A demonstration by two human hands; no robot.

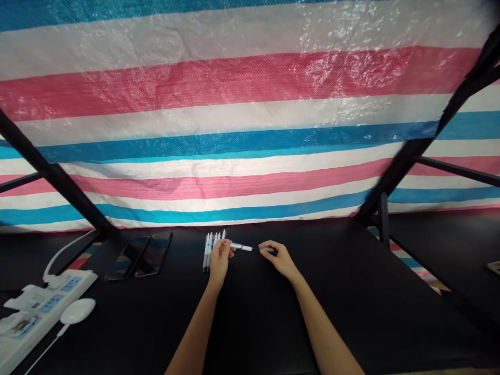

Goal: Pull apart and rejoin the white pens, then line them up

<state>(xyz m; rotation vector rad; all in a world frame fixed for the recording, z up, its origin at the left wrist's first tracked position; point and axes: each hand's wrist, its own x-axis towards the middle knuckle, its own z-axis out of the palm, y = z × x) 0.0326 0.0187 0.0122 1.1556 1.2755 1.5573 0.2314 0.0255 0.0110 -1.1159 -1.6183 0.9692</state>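
My left hand (221,256) pinches a white pen barrel (242,247) that points to the right. Facing it, my right hand (276,253) closes its fingertips on a small grey pen part (267,249). A thin dark piece shows in the short gap between barrel and grey part; whether it joins them is too small to tell. Several white and grey pens (207,252) lie side by side on the black table (258,323), just left of and partly behind my left hand.
Two dark phones or tablets (154,254) lie left of the pens. At the far left are a white power strip (50,307) with plugs and a round white charger (78,311) on a cable. Black frame bars and a striped sheet (226,182) stand behind.
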